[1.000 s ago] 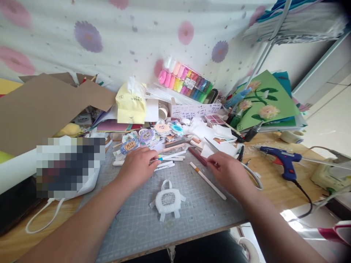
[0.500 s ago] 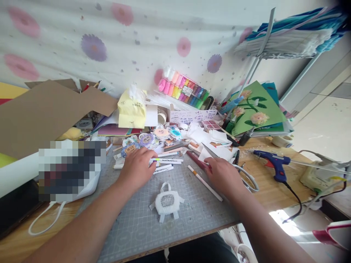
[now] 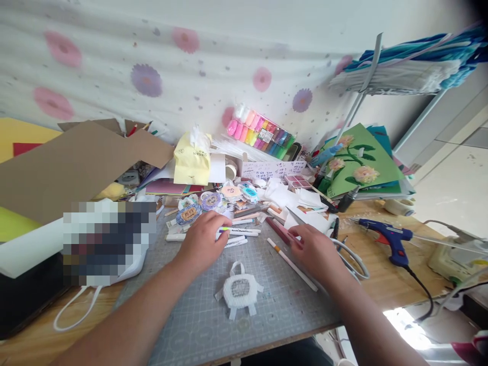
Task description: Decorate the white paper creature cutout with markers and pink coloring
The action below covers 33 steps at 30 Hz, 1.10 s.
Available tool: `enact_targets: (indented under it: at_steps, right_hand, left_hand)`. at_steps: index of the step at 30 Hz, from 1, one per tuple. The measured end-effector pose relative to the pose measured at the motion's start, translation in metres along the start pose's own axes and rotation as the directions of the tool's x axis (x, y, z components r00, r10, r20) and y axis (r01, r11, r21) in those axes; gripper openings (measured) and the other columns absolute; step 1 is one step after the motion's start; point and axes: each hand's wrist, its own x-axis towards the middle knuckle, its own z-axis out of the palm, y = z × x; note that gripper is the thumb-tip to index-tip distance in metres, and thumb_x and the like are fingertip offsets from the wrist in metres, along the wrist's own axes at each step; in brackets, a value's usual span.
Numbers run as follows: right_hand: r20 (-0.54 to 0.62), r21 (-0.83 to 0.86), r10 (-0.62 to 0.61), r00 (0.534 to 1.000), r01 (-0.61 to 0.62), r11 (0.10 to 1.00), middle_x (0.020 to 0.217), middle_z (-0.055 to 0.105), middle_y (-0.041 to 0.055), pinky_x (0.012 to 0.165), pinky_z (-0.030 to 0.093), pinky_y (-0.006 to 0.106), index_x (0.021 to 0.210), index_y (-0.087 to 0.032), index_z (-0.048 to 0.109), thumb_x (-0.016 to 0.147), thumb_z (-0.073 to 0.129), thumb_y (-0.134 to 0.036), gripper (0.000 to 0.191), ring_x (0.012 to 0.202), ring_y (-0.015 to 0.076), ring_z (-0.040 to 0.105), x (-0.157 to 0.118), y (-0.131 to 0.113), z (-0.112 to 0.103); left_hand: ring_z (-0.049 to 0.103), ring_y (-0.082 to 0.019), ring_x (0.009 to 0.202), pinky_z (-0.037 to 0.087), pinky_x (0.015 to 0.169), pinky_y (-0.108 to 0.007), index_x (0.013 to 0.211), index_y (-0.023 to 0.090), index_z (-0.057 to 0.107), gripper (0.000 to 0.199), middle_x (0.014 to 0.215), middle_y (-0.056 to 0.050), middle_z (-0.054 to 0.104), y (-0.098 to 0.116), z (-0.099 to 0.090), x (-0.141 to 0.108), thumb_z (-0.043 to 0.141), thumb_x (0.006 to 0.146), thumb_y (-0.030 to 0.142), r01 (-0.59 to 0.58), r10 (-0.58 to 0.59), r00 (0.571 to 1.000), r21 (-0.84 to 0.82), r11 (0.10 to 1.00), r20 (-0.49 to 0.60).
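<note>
My left hand is closed, thumb and forefinger around the capped end of a white acrylic marker. Another white marker lies just in front of it. My right hand rests low over the mat with bent fingers pressed together beside a dark red stick-like piece; what is under the fingertips is hidden. Left of that hand lies a white pen with an orange band. Nearer to me sits a small white padded, bag-shaped piece with a loop handle and a grey patch.
A grey cutting mat covers the table's middle. Behind the hands are small decorated pieces and paper scraps. A blue glue gun lies at right. Brown cardboard and a white cable are at left.
The view has shifted, so everything sits lower and slightly right. My right fingers have curled in a little by the dark red piece. My left hand stays at the marker.
</note>
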Motion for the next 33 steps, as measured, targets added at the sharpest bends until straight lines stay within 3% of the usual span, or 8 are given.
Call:
enact_targets:
  at_steps: [3, 5, 8, 13, 18, 22, 27, 33]
  right_hand:
    - [-0.149, 0.267, 0.057, 0.987, -0.016, 0.964, 0.074, 0.067, 0.0051, 0.06, 0.044, 0.03, 0.087, -0.018, 0.071, 0.072, 0.058, -0.015, 0.02, 0.064, 0.0197, 0.059, -0.002, -0.012, -0.004]
    - [-0.117, 0.507, 0.116, 0.986, -0.041, 0.861, 0.065, 0.066, 0.0026, 0.054, 0.043, 0.028, 0.083, -0.019, 0.072, 0.072, 0.06, -0.021, 0.016, 0.056, 0.0174, 0.056, -0.003, -0.025, -0.005]
    - [-0.026, 0.731, 0.072, 0.997, -0.03, 0.682, 0.067, 0.068, 0.0027, 0.053, 0.045, 0.027, 0.081, -0.019, 0.072, 0.07, 0.062, -0.021, 0.015, 0.057, 0.0171, 0.058, -0.004, -0.045, -0.002]
    - [0.057, 0.906, 0.062, 0.996, -0.078, 0.417, 0.079, 0.07, 0.0042, 0.064, 0.048, 0.029, 0.082, -0.019, 0.071, 0.069, 0.069, -0.021, 0.013, 0.068, 0.0179, 0.061, -0.003, -0.051, 0.014]
    - [0.204, 0.972, 0.065, 0.977, -0.21, 0.102, 0.084, 0.065, 0.0014, 0.062, 0.048, 0.027, 0.096, -0.023, 0.071, 0.067, 0.08, -0.033, 0.033, 0.071, 0.0157, 0.058, -0.002, -0.047, 0.022]
    - [0.262, 0.965, 0.026, 0.965, -0.262, 0.004, 0.063, 0.06, -0.0028, 0.054, 0.044, 0.024, 0.09, -0.021, 0.073, 0.068, 0.081, -0.035, 0.027, 0.055, 0.0118, 0.053, -0.006, -0.051, 0.019]
    - [0.212, 0.956, 0.013, 0.977, -0.205, -0.212, 0.05, 0.058, -0.0037, 0.049, 0.042, 0.023, 0.082, -0.02, 0.074, 0.066, 0.082, -0.038, 0.026, 0.046, 0.0105, 0.05, -0.011, -0.052, 0.016]
    - [0.274, 0.943, -0.115, 0.955, -0.29, -0.163, 0.059, 0.065, -0.0005, 0.044, 0.043, 0.021, 0.074, -0.018, 0.07, 0.066, 0.082, -0.036, 0.023, 0.046, 0.0097, 0.053, -0.013, -0.059, 0.021]
  left_hand:
    - [0.06, -0.024, 0.096, 0.046, 0.086, -0.039, 0.101, 0.022, 0.063, 0.02, 0.099, -0.005, 0.066, 0.003, 0.0, -0.002, 0.055, 0.082, 0.022, -0.019, 0.02, 1.0, -0.075, 0.997, 0.006]
    - [0.06, -0.023, 0.097, 0.047, 0.088, -0.038, 0.116, 0.021, 0.058, 0.034, 0.107, -0.006, 0.067, 0.004, 0.001, -0.004, 0.061, 0.082, 0.027, -0.028, 0.033, 0.999, -0.129, 0.991, 0.035]
    - [0.063, -0.02, 0.095, 0.049, 0.087, -0.034, 0.13, 0.023, 0.05, 0.053, 0.116, -0.006, 0.066, 0.005, 0.002, -0.005, 0.067, 0.081, 0.033, -0.051, 0.083, 0.989, -0.241, 0.969, 0.124]
    - [0.065, -0.018, 0.087, 0.049, 0.08, -0.029, 0.098, 0.023, 0.07, 0.016, 0.094, -0.002, 0.071, 0.007, 0.002, -0.005, 0.063, 0.085, 0.028, -0.041, 0.112, 0.976, -0.344, 0.938, 0.189]
    - [0.066, -0.018, 0.084, 0.049, 0.075, -0.028, 0.094, 0.019, 0.07, 0.014, 0.09, -0.004, 0.072, 0.009, 0.003, -0.004, 0.065, 0.082, 0.023, 0.042, 0.028, 0.985, -0.391, 0.919, 0.172]
    - [0.065, -0.017, 0.082, 0.048, 0.073, -0.026, 0.094, 0.02, 0.07, 0.014, 0.089, -0.002, 0.072, 0.013, 0.0, -0.003, 0.065, 0.082, 0.024, 0.075, 0.003, 0.983, -0.416, 0.906, 0.185]
    - [0.06, -0.015, 0.071, 0.043, 0.065, -0.024, 0.091, 0.019, 0.069, 0.013, 0.078, 0.0, 0.068, 0.03, -0.005, -0.006, 0.061, 0.083, 0.025, 0.03, 0.088, 0.943, -0.346, 0.938, 0.321]
    - [0.047, -0.012, 0.057, 0.032, 0.054, -0.022, 0.072, 0.017, 0.06, 0.032, 0.06, 0.004, 0.051, 0.043, 0.003, -0.014, 0.053, 0.088, 0.044, -0.052, 0.176, 0.909, -0.316, 0.947, 0.379]
